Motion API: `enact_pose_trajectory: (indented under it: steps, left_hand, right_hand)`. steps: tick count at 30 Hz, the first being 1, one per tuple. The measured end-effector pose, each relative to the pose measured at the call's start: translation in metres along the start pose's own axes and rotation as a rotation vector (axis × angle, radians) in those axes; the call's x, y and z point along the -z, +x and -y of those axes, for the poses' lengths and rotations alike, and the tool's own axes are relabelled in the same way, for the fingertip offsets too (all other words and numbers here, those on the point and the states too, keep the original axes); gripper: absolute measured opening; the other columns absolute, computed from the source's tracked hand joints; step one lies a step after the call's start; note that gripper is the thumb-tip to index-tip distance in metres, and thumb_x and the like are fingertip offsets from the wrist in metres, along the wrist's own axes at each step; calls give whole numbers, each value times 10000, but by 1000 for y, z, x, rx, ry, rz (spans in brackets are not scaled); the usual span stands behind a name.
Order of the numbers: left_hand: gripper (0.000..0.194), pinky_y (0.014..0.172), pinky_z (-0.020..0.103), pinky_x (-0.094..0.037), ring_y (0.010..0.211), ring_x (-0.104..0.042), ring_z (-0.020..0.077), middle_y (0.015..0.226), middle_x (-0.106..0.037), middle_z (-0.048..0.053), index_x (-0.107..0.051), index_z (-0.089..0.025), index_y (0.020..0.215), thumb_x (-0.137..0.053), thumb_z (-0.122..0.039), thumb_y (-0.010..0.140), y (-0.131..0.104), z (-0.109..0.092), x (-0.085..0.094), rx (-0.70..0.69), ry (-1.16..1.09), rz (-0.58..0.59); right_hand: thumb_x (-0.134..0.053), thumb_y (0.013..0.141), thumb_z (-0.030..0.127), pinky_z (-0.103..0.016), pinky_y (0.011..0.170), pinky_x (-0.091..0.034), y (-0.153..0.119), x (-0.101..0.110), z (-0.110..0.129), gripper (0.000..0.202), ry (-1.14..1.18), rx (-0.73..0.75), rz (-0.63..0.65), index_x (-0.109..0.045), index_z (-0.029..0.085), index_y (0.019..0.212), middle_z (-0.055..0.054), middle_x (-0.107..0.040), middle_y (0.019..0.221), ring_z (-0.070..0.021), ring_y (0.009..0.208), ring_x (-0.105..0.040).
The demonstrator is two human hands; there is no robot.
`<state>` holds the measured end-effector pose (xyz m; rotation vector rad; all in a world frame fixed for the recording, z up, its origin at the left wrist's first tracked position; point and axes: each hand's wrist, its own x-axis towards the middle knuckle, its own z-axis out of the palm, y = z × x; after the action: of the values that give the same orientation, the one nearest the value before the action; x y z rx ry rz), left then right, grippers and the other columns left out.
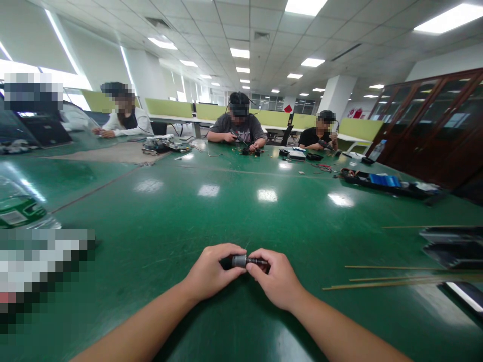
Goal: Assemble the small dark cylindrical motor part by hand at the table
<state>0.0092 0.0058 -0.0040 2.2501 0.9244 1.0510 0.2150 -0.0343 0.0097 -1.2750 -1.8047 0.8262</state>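
- Fingers of the left hand (209, 271) closed around the dark end and grey collar of a small cylindrical part (239, 261); thumb below, fingers above.
- Fingers of the right hand (279, 279) closed on the ribbed, darker end of the same part; the hands nearly meet at its middle.
- Part lies roughly level, side to side, at the near middle of the green table (177, 221). Whether it is one piece or two cannot be told; the fingers cover both ends.
- Right side of table: several thin yellowish rods (377, 268), pointing toward the hands but well apart from them. Dark, shiny items (453, 246) near the rods, cut off by the view's edge.
- Left side: clear bottle (22, 211) with a green label, beside a pixelated object (41, 261).
- Far right: long black tray (362, 181) holding a blue item (385, 180) and other small items.
- Far side: one person (237, 123) at centre, both hands at a dark object (251, 150); other people seated to left and right.
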Motion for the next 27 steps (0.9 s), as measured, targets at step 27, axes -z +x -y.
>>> enact_pose_trajectory:
  steps: [27]
  left_hand:
    - [285, 893, 337, -554, 959, -694, 211, 1035, -738, 48, -711, -243, 1064, -758, -245, 783, -1, 1, 2, -20, 3, -13]
  right_hand:
    - [-613, 879, 233, -238, 610, -412, -1, 0, -1, 111, -35, 15, -13, -717, 201, 897, 7, -679, 746, -145, 662, -587]
